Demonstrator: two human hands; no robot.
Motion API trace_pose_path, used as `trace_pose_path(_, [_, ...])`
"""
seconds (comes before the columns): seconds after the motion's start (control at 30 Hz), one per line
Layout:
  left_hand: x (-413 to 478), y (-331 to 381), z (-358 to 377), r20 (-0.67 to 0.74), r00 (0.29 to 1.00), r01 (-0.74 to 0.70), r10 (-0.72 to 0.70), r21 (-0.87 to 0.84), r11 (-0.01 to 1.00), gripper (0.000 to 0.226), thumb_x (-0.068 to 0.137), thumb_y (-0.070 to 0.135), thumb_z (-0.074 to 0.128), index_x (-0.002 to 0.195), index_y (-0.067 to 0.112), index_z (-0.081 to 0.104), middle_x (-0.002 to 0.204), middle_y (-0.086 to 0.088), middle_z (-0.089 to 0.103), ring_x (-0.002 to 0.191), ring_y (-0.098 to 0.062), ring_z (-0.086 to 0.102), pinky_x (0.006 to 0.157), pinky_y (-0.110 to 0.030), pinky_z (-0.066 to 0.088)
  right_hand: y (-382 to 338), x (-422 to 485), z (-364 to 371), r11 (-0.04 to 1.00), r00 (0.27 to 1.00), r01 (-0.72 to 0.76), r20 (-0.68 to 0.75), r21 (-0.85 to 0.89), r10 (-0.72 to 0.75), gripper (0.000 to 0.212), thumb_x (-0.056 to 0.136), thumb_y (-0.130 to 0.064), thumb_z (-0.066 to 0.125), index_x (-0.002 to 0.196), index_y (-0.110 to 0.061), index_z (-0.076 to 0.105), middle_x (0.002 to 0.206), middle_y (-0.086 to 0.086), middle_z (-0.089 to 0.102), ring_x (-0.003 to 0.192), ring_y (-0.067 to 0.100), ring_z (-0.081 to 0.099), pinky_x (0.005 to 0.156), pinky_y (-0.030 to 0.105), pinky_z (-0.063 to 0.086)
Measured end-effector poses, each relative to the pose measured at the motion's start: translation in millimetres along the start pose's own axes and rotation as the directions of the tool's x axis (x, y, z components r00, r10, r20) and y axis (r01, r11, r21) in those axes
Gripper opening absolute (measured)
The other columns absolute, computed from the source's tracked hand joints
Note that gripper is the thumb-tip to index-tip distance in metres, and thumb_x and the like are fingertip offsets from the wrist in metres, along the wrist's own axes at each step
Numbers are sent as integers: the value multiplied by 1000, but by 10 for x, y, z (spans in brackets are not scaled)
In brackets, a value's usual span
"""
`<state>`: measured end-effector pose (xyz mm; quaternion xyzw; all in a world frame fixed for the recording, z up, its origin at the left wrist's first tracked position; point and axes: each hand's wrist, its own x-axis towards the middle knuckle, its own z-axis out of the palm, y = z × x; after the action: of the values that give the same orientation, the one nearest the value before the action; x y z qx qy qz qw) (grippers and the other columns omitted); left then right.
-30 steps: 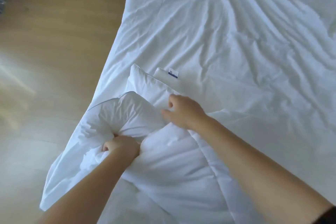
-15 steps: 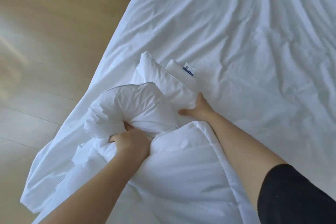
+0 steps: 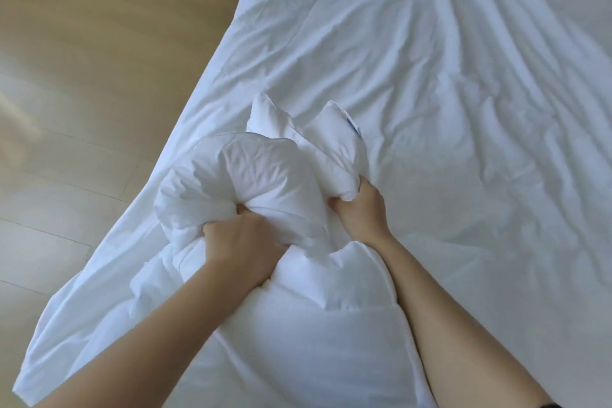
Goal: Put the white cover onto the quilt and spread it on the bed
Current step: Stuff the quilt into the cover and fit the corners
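The puffy white quilt (image 3: 324, 325) lies bunched at the bed's near left corner, its end gathered into folds. My left hand (image 3: 241, 242) grips a rounded bundle of quilt (image 3: 238, 175). My right hand (image 3: 361, 209) grips the neighbouring fold, whose corner carries a small blue-and-white label (image 3: 353, 125). The thin white cover (image 3: 414, 53) is spread wrinkled across the bed under and beyond the quilt. A flap of the cover (image 3: 76, 318) hangs off the bed's left edge over the floor.
Light wooden floor (image 3: 92, 69) runs along the left of the bed. The bed's edge runs diagonally from top centre to bottom left. The cover's wrinkled surface fills the right and far side of the view.
My right hand has moved from pressing flat on the quilt fold to gripping it beside the labelled corner, which now stands up. My left hand keeps its grip on the bundle.
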<state>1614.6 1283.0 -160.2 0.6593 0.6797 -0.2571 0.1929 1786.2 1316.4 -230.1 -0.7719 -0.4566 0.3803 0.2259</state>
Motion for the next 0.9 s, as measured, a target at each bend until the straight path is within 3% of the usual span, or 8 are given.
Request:
trace_pose_path(0.13, [-459,25,-724,-472,857,-285,208,-96,954,67,55,82,57,82,21,54,83,2,65,83,-24,63,66,-30,39,-485,-393,-740,989,967,137,-209,-50,-144,17,77,-19,64,88,-9,57,84,8,65,82,31,59,72,38,49])
trace_pose_path(0.2, [-680,62,-1096,-743,560,-503,366,47,863,74,52,80,55,88,15,58,86,-4,63,86,-28,58,71,-34,38,-742,-662,-1096,980,936,193,-290,-56,-201,14,77,-19,64,84,-10,56,79,6,64,78,30,59,68,36,49])
trace_pose_path(0.27, [-918,144,-1449,-804,278,-613,525,273,742,82,59,75,46,114,15,55,114,-9,59,111,-29,46,91,-45,29,-1033,-933,-1469,966,894,250,-366,-69,-257,12,78,-19,63,86,-11,58,78,2,65,77,27,60,66,35,49])
trace_pose_path(0.37, [-1249,217,-1940,-728,54,-606,683,520,602,73,69,67,38,115,17,63,106,-6,66,113,-28,56,105,-55,9,-1525,-1290,-2192,921,749,364,-546,-137,-376,12,79,-15,65,86,-9,57,78,2,60,79,30,58,65,31,42])
trace_pose_path(0.5, [-1598,141,-2486,-783,59,-581,619,477,660,71,75,65,30,107,12,65,94,-5,61,99,-29,61,110,-59,14,-2135,-1770,-3244,879,480,398,-756,-264,-445,24,79,-13,65,99,-6,56,88,1,55,84,25,53,71,30,42])
trace_pose_path(0.6, [-1730,119,-2689,-804,241,-563,544,341,753,85,71,71,15,128,19,51,120,-1,54,120,-24,48,113,-50,11,-2380,-1950,-3594,843,372,409,-780,-349,-503,29,80,-18,63,106,-10,55,97,8,63,93,33,58,77,39,49])
trace_pose_path(0.7, [-1707,212,-2663,-803,349,-586,484,216,781,61,87,59,40,134,20,42,127,-1,51,120,-23,47,109,-42,19,-2347,-1917,-3449,833,539,312,-637,-456,-551,35,88,-27,59,120,-13,52,104,10,63,98,37,57,71,32,39])
trace_pose_path(0.9, [-1449,621,-2532,-851,266,-689,452,160,707,57,87,43,56,133,15,40,132,-3,46,119,-25,45,96,-34,32,-1780,-1496,-2971,774,712,268,-423,-573,-560,30,93,-33,51,119,-17,52,103,11,66,93,38,61,70,37,46])
